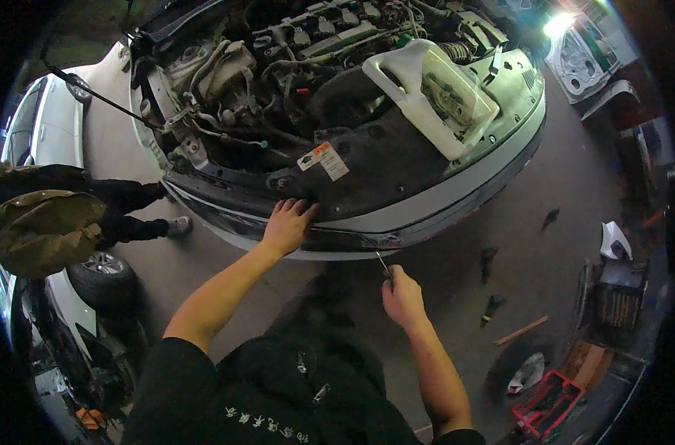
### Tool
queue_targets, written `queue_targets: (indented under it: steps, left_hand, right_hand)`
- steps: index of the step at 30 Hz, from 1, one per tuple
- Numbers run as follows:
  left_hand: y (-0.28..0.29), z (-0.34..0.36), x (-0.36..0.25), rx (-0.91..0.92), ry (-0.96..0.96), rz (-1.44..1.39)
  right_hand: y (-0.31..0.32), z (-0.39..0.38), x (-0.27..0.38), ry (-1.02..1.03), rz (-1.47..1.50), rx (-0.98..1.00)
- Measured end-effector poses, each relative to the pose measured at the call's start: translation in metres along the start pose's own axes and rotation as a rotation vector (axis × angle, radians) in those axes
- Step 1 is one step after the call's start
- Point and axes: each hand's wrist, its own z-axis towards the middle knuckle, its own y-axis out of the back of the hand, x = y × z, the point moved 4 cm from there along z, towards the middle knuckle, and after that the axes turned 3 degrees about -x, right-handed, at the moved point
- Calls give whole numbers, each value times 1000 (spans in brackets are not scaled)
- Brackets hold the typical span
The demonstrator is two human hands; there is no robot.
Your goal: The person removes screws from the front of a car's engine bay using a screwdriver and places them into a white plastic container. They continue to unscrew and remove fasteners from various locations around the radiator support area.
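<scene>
My left hand (pixel 285 228) rests on the front edge of a car with its hood up, fingers laid over the black plastic cover (pixel 367 174) behind the bumper (pixel 456 194). Closed around the dark handle of a thin screwdriver (pixel 383 262), my right hand (pixel 404 298) is just in front of the bumper's lower edge. The metal shaft points up and left toward the bumper; whether its tip touches is unclear. On the right side of the car's front lies a cut-open white plastic jug (pixel 410 68) with small dark parts inside. A paper label (pixel 324 161) sits on the cover.
A person in dark trousers (pixel 130 222) stands at the left beside a loose wheel (pixel 104 282). Dark pieces (pixel 492 308) and a wooden stick (pixel 521 331) lie on the floor at right, near a red crate (pixel 549 404). A bright lamp (pixel 558 25) shines at upper right.
</scene>
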Motion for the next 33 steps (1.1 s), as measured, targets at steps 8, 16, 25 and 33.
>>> queue_targets:
  steps: [8, 16, 25, 33]
  left_hand:
    - [-12, -1, 3, -6, -82, 95]
    - [-7, 1, 3, 34, -15, 115]
    - [-4, 6, -13, 113, 213, 33]
    - [18, 40, -44, 267, 660, 50]
  right_hand:
    - [-16, 104, 48, 298, -270, 226]
    - [-51, 159, 71, 370, -483, 560]
    - [-109, 169, 102, 711, -664, 718]
    - [67, 209, 87, 930, -247, 630]
